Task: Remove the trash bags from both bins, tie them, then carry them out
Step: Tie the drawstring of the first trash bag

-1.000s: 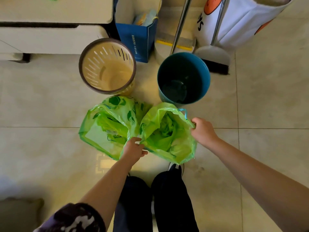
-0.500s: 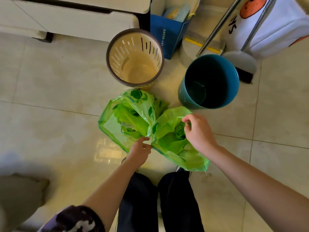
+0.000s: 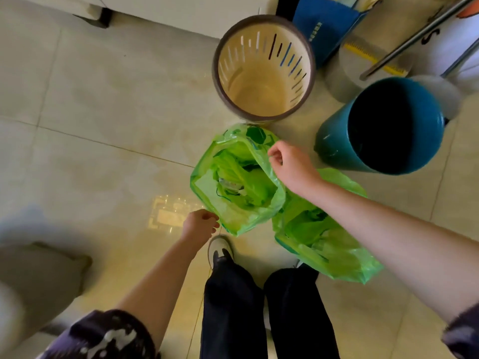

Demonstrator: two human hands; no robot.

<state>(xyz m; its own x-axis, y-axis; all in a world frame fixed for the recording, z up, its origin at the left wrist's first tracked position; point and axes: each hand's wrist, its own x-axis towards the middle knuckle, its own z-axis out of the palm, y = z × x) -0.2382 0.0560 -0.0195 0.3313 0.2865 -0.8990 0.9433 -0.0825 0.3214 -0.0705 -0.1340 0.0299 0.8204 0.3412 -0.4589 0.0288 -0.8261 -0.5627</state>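
Both bags out on the floor: left hand (image 3: 199,225) and right hand (image 3: 291,165) pinch opposite rim edges of the open bag (image 3: 233,187) just below the beige bin (image 3: 263,68), likely gathering its mouth for tying; second bag (image 3: 324,242) lies beside it.

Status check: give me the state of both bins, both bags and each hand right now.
Beige slotted bin: upright, unlined.
Teal bin: upright, unlined.
Left green bag: on floor, mouth open, untied.
Right green bag: on floor, untied.
Left hand: pinching left bag's near rim.
Right hand: pinching its far rim.
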